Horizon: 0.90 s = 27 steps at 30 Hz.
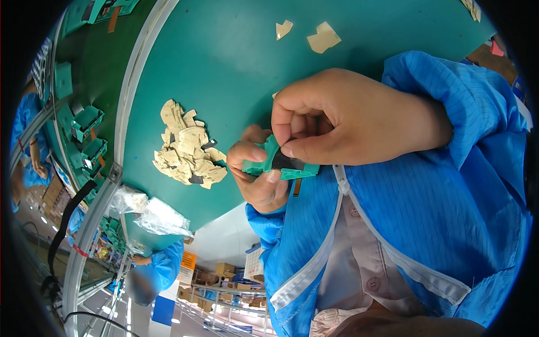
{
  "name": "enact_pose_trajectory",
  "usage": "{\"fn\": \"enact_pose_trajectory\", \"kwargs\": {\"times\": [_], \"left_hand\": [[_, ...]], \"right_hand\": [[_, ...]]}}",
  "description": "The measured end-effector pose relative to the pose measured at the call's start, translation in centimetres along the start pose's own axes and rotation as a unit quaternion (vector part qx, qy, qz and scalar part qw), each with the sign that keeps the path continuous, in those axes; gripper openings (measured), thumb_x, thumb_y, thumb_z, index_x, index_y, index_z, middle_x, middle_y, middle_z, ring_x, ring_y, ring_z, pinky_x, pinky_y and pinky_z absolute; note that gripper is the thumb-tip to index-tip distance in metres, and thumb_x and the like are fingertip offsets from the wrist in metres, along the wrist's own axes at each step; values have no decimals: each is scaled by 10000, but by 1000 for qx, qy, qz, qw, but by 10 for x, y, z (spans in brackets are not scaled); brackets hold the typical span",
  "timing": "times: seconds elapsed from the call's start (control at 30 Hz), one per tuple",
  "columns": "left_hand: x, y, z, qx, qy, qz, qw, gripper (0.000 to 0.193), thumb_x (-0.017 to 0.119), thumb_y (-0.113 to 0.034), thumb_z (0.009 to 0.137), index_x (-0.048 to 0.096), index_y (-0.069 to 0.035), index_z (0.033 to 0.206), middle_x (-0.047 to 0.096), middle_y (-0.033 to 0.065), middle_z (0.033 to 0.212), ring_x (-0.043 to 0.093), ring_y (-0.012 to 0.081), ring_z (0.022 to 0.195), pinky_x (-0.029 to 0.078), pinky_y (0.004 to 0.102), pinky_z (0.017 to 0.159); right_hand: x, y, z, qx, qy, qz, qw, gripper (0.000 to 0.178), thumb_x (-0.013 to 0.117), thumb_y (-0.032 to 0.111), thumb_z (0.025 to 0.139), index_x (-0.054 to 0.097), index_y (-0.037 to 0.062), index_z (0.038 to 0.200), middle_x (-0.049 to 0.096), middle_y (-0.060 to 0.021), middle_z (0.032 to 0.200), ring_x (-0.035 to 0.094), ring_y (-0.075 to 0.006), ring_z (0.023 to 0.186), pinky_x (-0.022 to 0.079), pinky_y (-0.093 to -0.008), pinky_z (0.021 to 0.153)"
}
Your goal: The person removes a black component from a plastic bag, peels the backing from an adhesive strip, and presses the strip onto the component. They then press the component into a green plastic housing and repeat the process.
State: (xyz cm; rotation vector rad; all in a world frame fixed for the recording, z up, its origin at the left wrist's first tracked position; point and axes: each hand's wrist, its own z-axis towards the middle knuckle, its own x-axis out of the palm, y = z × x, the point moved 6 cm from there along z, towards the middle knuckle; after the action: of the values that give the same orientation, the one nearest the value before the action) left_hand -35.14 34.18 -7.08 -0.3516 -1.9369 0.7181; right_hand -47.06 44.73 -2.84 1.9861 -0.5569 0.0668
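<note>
My left hand (255, 168) grips a small green plastic housing (292, 173) in front of my jacket. A flat black piece (287, 163) lies on the housing, and a short orange-brown flex ribbon (296, 187) hangs below it. Over the housing, my right hand (351, 115) is closed, thumb and forefinger pinched together at the edge of the black piece. Whatever sits between those fingertips is too small to make out. To the left of my left hand is a heap of cream paper backing scraps (188, 146) with a few dark bits among them.
Loose cream scraps (324, 38) lie farther back on the green table (236, 67). Beyond a metal rail (128, 84) at left, green housings (90, 121) stand on a dark green conveyor. Clear plastic bags (163, 218) lie at the table's left corner. Other people (160, 269) in blue are nearby.
</note>
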Motion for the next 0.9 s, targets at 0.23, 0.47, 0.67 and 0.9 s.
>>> {"fn": "enact_pose_trajectory", "kwargs": {"times": [0.23,0.47,0.67,0.9], "left_hand": [[-1,-1,-1,4,-1,-3,1000,292,728,10,687,594,-62,937,491,53,859,546,165,764,469,290,673],[-7,-4,-1,32,-4,32,999,283,733,5,691,594,-61,929,505,67,874,559,182,766,484,303,688],[-2,-15,-1,68,-19,-3,998,278,731,6,698,595,-53,932,522,88,888,573,187,768,501,295,683],[-4,-20,3,76,16,-38,996,276,738,-27,710,599,-62,946,520,85,893,560,180,760,494,303,670]], "right_hand": [[2,0,2,5,0,13,1000,97,645,75,898,597,-9,909,598,-23,712,545,-58,632,435,-224,543],[6,0,6,-33,-22,-11,999,127,652,66,886,568,-1,954,571,-33,677,525,-74,598,422,-244,526],[-3,-2,10,-66,-42,-94,992,245,615,175,927,520,9,1080,599,-83,664,581,-154,593,456,-304,536],[10,-9,22,-40,24,-55,997,297,478,310,1043,574,33,992,515,7,763,473,-74,694,401,-244,624]]}}
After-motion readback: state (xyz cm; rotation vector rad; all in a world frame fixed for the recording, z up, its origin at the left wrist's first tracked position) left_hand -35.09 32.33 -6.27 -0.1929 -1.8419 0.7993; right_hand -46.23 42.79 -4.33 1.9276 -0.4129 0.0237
